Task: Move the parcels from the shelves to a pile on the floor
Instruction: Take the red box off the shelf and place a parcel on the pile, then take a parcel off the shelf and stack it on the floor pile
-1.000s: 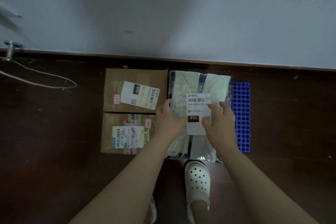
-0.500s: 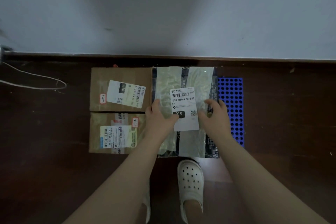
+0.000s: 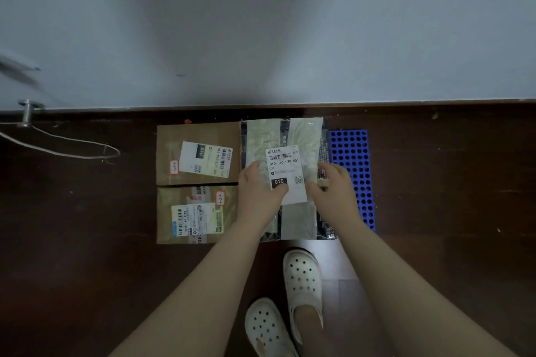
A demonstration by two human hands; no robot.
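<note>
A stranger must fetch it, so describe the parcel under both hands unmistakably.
At the foot of the white wall, parcels lie on the dark wooden floor. It is the rightmost parcel, between two brown cardboard parcels and a blue perforated mat. Only it is dark plastic with pale tape bands and an upright white label reading 010-010-L30-551.
</note>
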